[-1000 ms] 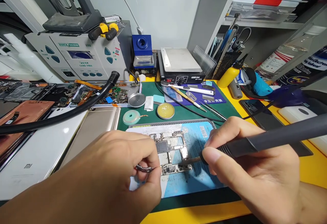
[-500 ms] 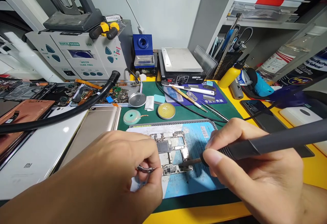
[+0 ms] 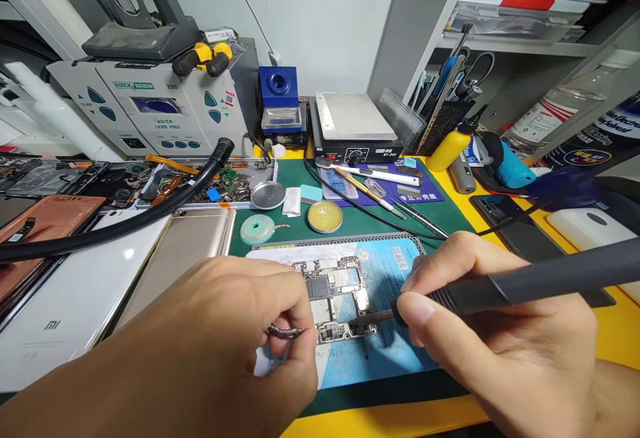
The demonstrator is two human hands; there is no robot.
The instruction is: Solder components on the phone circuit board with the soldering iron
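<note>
My right hand (image 3: 505, 331) grips a black soldering iron (image 3: 480, 285) like a pen. Its dark tip reaches the lower right part of a phone circuit board (image 3: 320, 287); whether it touches cannot be made out. Closed in a pinch, my left hand (image 3: 235, 318) has a dark, twisted, braided-looking wire (image 3: 283, 332) between thumb and forefinger. The wire's end is by the board's lower left corner and is partly hidden by the fingers. Under the board lies a blue and white work pad (image 3: 390, 345), and my left hand covers its left side.
Behind the pad are an open tin of yellow paste (image 3: 325, 217), a pale green spool (image 3: 257, 229) and tweezers (image 3: 423, 216). A black hose (image 3: 125, 231) crosses several phone shells at left. A hot-air station (image 3: 150, 111) and a heating plate (image 3: 353, 121) stand at the back.
</note>
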